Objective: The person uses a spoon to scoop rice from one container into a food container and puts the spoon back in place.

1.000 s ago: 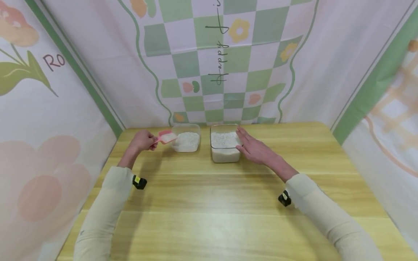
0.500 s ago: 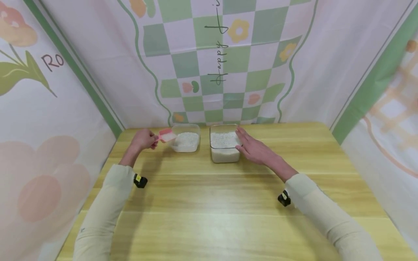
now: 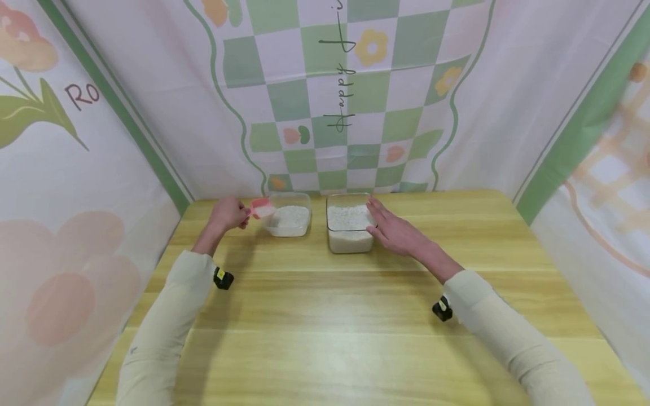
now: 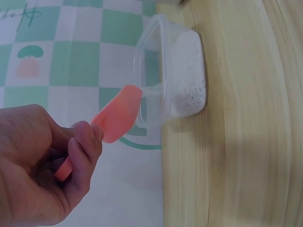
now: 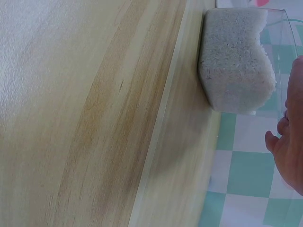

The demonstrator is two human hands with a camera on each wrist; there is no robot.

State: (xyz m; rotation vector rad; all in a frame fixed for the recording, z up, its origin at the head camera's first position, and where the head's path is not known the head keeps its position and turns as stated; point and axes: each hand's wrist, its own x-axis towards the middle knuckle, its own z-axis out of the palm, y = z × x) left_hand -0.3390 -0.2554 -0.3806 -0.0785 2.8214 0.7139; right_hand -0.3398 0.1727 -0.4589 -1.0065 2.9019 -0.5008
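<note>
In the head view my left hand (image 3: 229,214) grips the handle of a pink scoop (image 3: 262,208) that holds white grains. The scoop is tilted at the left rim of a clear plastic container (image 3: 288,231) with rice in its bottom. From the left wrist, the pink scoop (image 4: 120,113) tips toward the container's opening, and a pale streak shows beyond its lip. My right hand (image 3: 398,230), fingers extended, touches the right rim of a deeper glass container (image 3: 350,241). Rice (image 5: 232,61) fills much of that container, with an uneven top.
Both containers stand side by side near the back edge of a wooden table (image 3: 325,316), a small gap between them. A patterned cloth (image 3: 330,113) hangs right behind that edge, and more cloth (image 3: 91,225) closes off the sides.
My left hand has moved slightly right and away from me, and the scoop has tilted more toward the plastic container. The right hand stays where it was.
</note>
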